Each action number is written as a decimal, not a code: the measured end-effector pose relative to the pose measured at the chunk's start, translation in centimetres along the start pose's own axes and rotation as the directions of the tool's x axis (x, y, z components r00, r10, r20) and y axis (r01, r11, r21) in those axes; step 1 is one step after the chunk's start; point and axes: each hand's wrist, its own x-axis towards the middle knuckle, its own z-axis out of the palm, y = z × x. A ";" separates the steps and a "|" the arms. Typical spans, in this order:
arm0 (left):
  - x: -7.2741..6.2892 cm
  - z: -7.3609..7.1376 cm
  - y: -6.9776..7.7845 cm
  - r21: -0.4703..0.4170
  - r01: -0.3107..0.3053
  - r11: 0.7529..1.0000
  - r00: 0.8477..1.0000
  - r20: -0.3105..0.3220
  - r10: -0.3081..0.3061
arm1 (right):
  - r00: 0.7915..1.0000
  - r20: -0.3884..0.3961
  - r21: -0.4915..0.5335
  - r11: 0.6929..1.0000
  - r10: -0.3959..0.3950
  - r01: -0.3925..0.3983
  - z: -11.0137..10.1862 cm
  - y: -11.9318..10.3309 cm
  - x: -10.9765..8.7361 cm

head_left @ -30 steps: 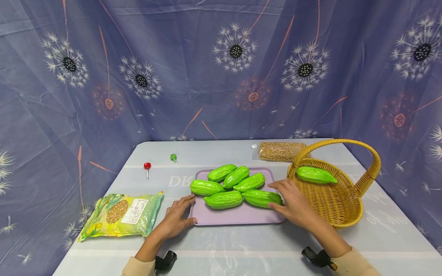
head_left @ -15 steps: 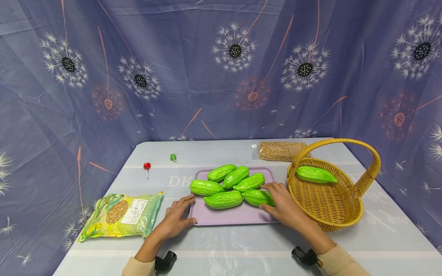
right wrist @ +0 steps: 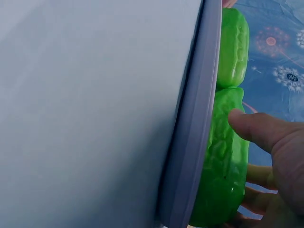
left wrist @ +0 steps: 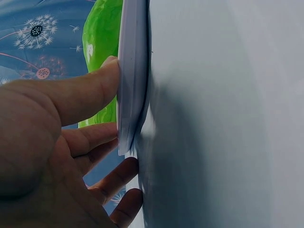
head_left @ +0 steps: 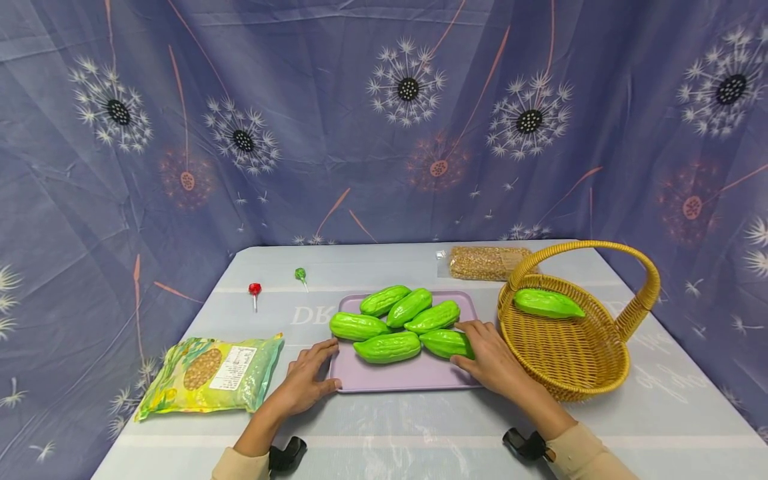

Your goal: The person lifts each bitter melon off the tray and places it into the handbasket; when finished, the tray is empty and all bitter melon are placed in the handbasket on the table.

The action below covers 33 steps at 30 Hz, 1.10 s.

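Observation:
A lilac tray (head_left: 408,379) bears several green bitter melons (head_left: 389,348), grouped toward its back and middle. My left hand (head_left: 307,379) rests at the tray's left edge; in the left wrist view its thumb (left wrist: 97,90) touches the rim and the fingers spread beyond. Over the tray's right side, my right hand (head_left: 495,359) grips the rightmost bitter melon (head_left: 445,343), covering its right end. In the right wrist view the thumb (right wrist: 247,124) lies along that melon's near side, and the fingers reach round its far side.
To the right stands a yellow wicker basket (head_left: 558,353) with a tall handle and one bitter melon (head_left: 547,303) inside. A bag of grain (head_left: 489,263) lies behind. On the left are a yellow-green bag (head_left: 207,375), a red lollipop (head_left: 255,289) and a green lollipop (head_left: 301,274).
My right hand has moved left from the tray's right edge and come round the rightmost bitter melon. The left hand, tray and basket have stayed in place.

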 end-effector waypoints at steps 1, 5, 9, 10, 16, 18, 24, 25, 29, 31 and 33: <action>0.0 0.0 0.0 0.001 -0.001 1.000 1.000 0.000 0.001 | 1.000 0.003 0.002 1.000 0.006 -0.006 0.0 0.0 0.0; -0.1 0.0 0.0 0.003 -0.003 1.000 1.000 -0.002 0.003 | 0.999 0.011 0.021 0.999 0.030 -0.030 0.1 0.0 0.0; -0.1 0.1 0.0 0.005 -0.003 1.000 1.000 -0.008 0.003 | 0.998 0.020 0.044 0.998 0.054 -0.054 0.1 0.0 -0.1; 0.0 0.1 0.0 0.005 -0.002 1.000 1.000 -0.008 0.002 | 0.998 0.023 0.047 0.997 0.058 -0.059 0.1 0.0 -0.1; 0.1 0.2 0.0 0.013 0.000 1.000 1.000 -0.011 0.000 | 0.996 0.035 0.071 0.994 0.081 -0.083 0.0 -0.1 -0.2; 0.1 0.2 0.1 0.011 0.000 1.000 1.000 -0.014 0.000 | 0.995 0.048 0.075 0.993 0.085 -0.089 0.0 -0.2 -0.2; 0.0 0.1 0.1 0.007 0.000 1.000 1.000 -0.013 0.000 | 0.992 0.093 0.061 0.994 0.085 -0.091 0.2 -0.2 -0.3; 0.0 0.1 0.1 0.009 0.000 1.000 1.000 -0.013 0.000 | 0.992 0.098 0.053 0.995 0.083 -0.088 0.2 -0.2 -0.4; 0.0 0.1 0.1 0.010 0.001 1.000 1.000 -0.014 -0.001 | 0.992 0.101 0.038 0.996 0.071 -0.075 0.4 -0.1 -0.4; 0.0 0.1 0.1 0.009 0.002 1.000 1.000 -0.014 -0.002 | 0.993 0.099 0.037 0.997 0.068 -0.072 0.5 0.0 -0.4; 0.0 0.1 0.1 0.009 0.000 1.000 1.000 -0.015 0.000 | 0.994 0.090 0.037 0.997 0.062 -0.065 0.5 0.1 -0.4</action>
